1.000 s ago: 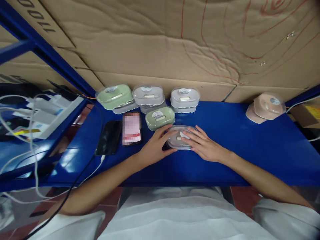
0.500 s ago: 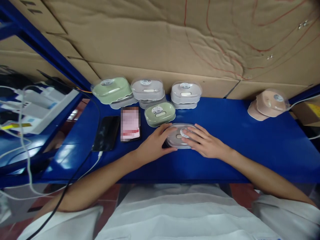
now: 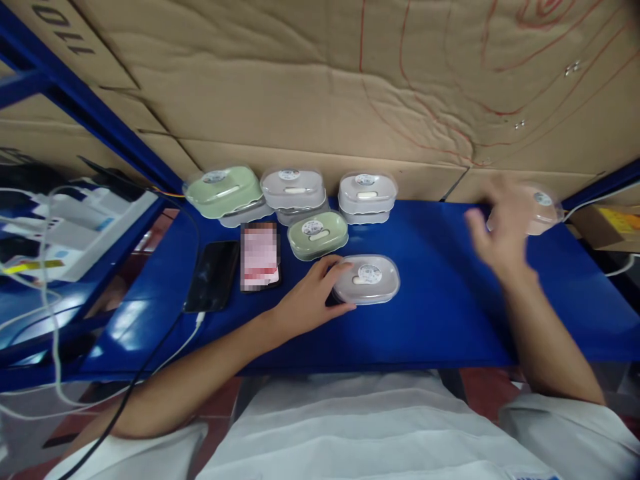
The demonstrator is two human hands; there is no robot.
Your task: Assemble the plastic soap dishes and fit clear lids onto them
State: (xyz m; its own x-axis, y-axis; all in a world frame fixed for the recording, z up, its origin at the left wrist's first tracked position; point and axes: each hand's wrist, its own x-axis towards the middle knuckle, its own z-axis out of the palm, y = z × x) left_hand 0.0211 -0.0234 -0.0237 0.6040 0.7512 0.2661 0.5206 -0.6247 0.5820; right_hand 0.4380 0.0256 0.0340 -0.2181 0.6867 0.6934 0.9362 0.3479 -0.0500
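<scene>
A grey soap box [image 3: 367,283] with a clear lid and a round sticker lies on the blue table in front of me. My left hand [image 3: 313,293] grips its left end, thumb on the near side and fingers on the far side. My right hand [image 3: 505,233], blurred by motion, is over at the right, thumb and fingers apart and nothing visible in it. It partly covers the pink soap boxes [image 3: 543,210]; whether it touches them I cannot tell. A green soap box [image 3: 318,235] sits just beyond the grey one.
Along the cardboard wall [image 3: 280,87] stand stacked boxes: green [image 3: 223,192] on grey, a grey pair [image 3: 293,189] and another grey pair [image 3: 368,192]. Left of them lie a lit phone [image 3: 259,257] and a dark phone [image 3: 213,277] with a white cable [image 3: 200,320].
My right hand has let go of the grey soap box and swung right to the pink boxes. The left hand keeps its place on the grey box. The view has shifted slightly.
</scene>
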